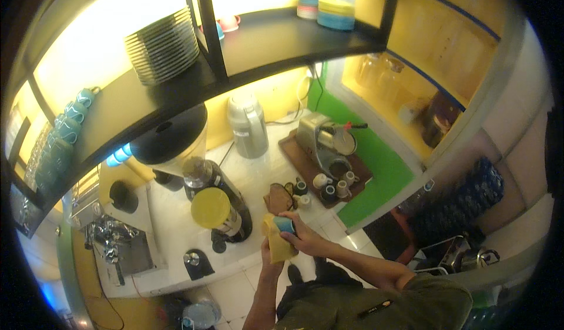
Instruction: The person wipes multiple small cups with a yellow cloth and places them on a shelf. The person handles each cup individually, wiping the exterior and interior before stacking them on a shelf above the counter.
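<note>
My right hand [306, 238] grips a small blue cup [284, 225] tilted on its side. A yellow cloth [281, 247] hangs against the cup, held in my left hand [269, 256], whose fingers are largely hidden by the cloth. Both hands are in front of my body, near the white counter's front edge. Just beyond them on the counter are a dark small cup [300, 186], a white one [304, 201] and a brown cloth or pad [280, 198]. More small cups [342, 189] stand together at the front of a brown tray [291, 147].
A metal countertop appliance [315, 136] sits on the tray. Left of it stand a jug-shaped thermos [249, 129] and a coffee grinder [198, 171]. A tamper [191, 258] rests on a black mat, near an espresso machine [114, 242]. Overhead, a dark shelf [269, 43] carries stacked plates [163, 45].
</note>
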Available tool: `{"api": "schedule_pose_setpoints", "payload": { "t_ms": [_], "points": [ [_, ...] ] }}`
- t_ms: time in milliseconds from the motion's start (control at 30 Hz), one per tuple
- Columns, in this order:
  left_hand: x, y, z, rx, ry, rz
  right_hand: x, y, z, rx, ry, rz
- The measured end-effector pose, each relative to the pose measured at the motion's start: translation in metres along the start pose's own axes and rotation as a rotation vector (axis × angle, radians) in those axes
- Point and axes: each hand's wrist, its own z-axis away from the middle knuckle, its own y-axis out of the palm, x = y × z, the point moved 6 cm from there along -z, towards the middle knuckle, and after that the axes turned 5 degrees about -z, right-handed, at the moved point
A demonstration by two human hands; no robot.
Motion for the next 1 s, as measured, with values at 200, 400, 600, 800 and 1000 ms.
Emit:
{"api": "schedule_pose_setpoints", "payload": {
  "t_ms": [200, 400, 600, 800, 1000],
  "points": [
    [-0.012, -0.010, -0.010, 0.149, 0.356, -0.711, -0.020, 0.002, 0.006, -0.028, -0.015, 0.402],
    [-0.003, -0.018, -0.027, 0.065, 0.073, -0.267, -0.019, -0.003, 0.015, -0.023, -0.198, 0.421],
    [0.020, 0.000, -0.019, 0.100, 0.005, -0.210, -0.075, -0.005, 0.005, -0.304, 0.295, -0.166],
    [0.042, -0.063, -0.007, 0.006, -0.100, -0.416, -0.122, -0.018, 0.020, -0.047, 0.371, -0.017],
    [0.022, -0.109, 0.021, -0.164, -0.070, -0.304, -0.175, -0.055, 0.014, -0.194, 0.396, 0.469]
  ]
}}
